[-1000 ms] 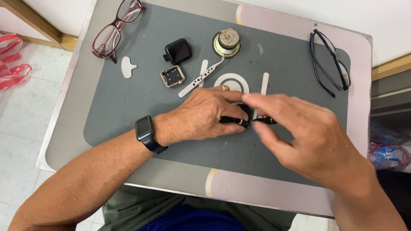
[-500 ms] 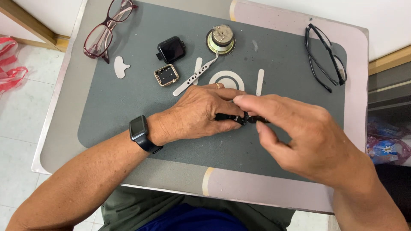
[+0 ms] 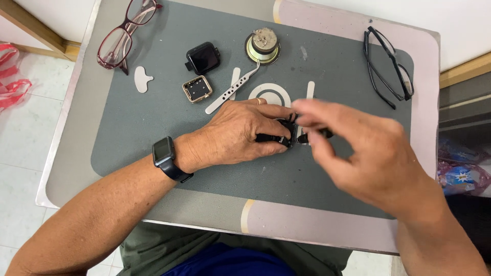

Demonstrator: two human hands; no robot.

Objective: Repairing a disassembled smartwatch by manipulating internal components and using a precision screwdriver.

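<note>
Two hands, left hand (image 3: 240, 135) and right hand (image 3: 358, 153), are being closed on a small black strap piece (image 3: 294, 134) at mid-worktop (image 3: 327, 225), where it is being put at risk of springing loose under pinched, blurred fingertips.

**Single head cam, steep downward look**

One view only, worn on the person's head, tilted steeply down over the worktop (image 3: 71, 168). Faces away from the body: lap at bottom edge, far worktop edge and wall at top. Close range, forearms enter from the bottom corners, hands (image 3: 307, 138) near frame centre. Floor tiles visible far left, shelf clutter far right. No second view, so nothing shared.
</note>
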